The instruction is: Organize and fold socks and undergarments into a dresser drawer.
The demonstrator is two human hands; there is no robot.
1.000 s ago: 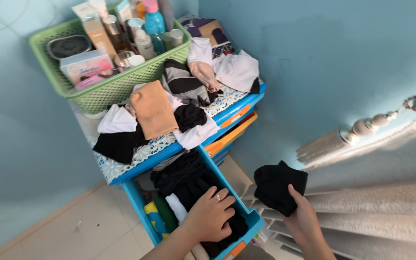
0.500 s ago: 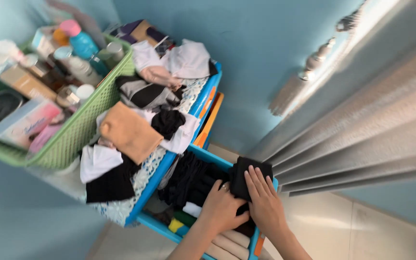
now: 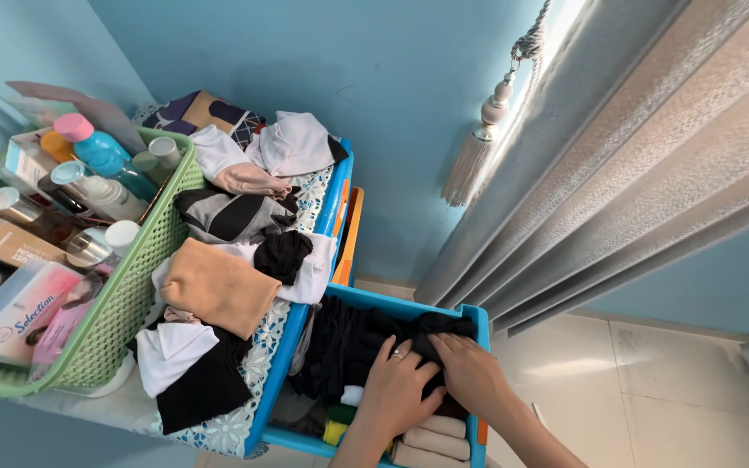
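Both hands, left hand (image 3: 396,386) and right hand (image 3: 470,374), press flat, fingers spread, on folded black cloth (image 3: 431,334) inside open blue plastic drawer (image 3: 481,322), low centre of frame, gripping nothing.

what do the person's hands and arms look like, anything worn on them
Both forearms are bare, with no sleeves, gloves, watch or bracelet in view. The left hand wears one thin, pale metal ring on a finger. The right hand shows no ring or other jewellery. Fingernails look short and unpainted, as far as the picture shows.
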